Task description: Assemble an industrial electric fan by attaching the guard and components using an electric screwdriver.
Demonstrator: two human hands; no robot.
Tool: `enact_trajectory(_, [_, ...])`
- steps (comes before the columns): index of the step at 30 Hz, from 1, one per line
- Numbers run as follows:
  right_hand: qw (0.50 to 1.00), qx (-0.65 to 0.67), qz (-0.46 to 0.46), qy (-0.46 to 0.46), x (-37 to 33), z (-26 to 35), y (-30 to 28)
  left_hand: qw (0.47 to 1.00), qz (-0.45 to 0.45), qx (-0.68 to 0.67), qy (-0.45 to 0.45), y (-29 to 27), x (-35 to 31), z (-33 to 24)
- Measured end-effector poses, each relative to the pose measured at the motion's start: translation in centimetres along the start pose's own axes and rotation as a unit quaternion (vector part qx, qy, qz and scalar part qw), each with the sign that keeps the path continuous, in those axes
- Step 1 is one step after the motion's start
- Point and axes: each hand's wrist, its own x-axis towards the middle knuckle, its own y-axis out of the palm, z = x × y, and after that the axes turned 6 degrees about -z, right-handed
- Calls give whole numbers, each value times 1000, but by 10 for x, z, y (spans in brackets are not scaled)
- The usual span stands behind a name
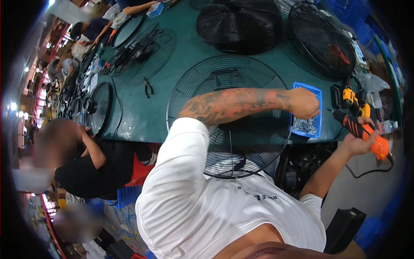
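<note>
My left arm reaches across a round black wire fan guard that lies partly over the table's front edge. At its end my left hand is closed above a blue bin of small silver screws. The fingertips are hidden, so what they pinch cannot be made out. Off the table's right end, my right hand is wrapped around an orange and black corded electric screwdriver, its tip pointing toward the bin.
Stacked black fan guards stand at the back, with another stack to their right. Pliers lie left of my guard. Yellow and black cordless drills sit at the right edge. A person in black sits at the left.
</note>
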Motion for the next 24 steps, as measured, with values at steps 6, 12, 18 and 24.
enact_trajectory(6, [930,247,220,161,-23,57,71,948,-129,-235,-171,-69,-115,-29])
enact_trajectory(12, [870,291,322,234,-66,70,155,838,-183,-436,-273,-61,-207,-49])
enact_trajectory(18, [794,285,449,295,-95,65,197,878,-301,-286,-237,-62,-263,-74])
enact_trajectory(24, [799,286,438,297,-121,60,207,878,-384,-213,-192,-60,-293,-72])
